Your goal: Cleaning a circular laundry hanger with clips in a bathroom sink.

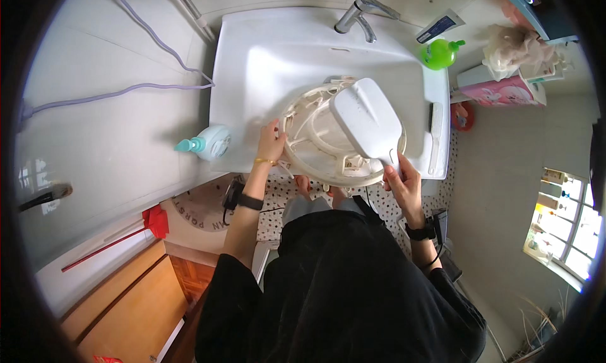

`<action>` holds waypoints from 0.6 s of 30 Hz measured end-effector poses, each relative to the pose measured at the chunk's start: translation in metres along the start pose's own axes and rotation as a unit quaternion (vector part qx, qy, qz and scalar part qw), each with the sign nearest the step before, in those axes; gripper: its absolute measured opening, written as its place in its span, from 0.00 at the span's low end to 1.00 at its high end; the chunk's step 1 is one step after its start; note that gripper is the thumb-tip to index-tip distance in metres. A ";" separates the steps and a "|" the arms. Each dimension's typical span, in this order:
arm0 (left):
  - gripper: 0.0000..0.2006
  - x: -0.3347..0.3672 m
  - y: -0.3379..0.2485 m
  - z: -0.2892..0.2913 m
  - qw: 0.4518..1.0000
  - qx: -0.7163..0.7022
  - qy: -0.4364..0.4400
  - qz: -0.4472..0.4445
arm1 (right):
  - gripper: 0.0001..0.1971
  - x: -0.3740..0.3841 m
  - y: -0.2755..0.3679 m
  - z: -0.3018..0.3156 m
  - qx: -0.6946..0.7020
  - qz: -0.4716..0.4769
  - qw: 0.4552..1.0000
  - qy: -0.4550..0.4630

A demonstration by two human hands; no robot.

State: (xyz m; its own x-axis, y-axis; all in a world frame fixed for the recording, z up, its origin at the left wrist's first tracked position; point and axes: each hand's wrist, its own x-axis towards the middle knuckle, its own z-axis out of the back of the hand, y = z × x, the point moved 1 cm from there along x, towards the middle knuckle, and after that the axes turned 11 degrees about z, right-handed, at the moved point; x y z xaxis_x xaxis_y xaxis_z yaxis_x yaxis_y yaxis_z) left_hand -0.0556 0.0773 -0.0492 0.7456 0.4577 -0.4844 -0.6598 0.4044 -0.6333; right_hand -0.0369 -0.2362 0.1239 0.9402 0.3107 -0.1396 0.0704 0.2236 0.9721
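Observation:
A round cream-white plastic frame, with curved spokes and small clip-like parts along its rim, is held tilted over the front of the white sink. The fingers of my left hand are closed on its left rim. In my right hand is the handle of a white paddle-shaped tool. Its broad flat head lies across the right half of the frame from my view and hides part of it. The tool's underside is hidden, and whether it touches the frame I cannot tell.
A chrome faucet rises at the sink's back. A teal-topped pump bottle lies on the left rim. Along the right stand a green bottle, a tube and a long white-handled brush. A lilac cord hangs left.

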 end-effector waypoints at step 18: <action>0.31 -0.069 -0.095 -0.032 0.932 0.080 0.150 -0.321 | 0.21 -0.007 -0.012 0.037 -0.016 0.017 0.990 -0.143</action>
State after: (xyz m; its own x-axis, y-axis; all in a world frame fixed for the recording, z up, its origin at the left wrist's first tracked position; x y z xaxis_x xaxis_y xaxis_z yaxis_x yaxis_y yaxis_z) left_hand -0.0413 -0.0183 0.0256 0.9681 -0.1515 -0.1997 -0.0574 0.6416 -0.7649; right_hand -0.0317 -0.2753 0.1197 0.9980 0.0463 -0.0440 0.0312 0.2485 0.9681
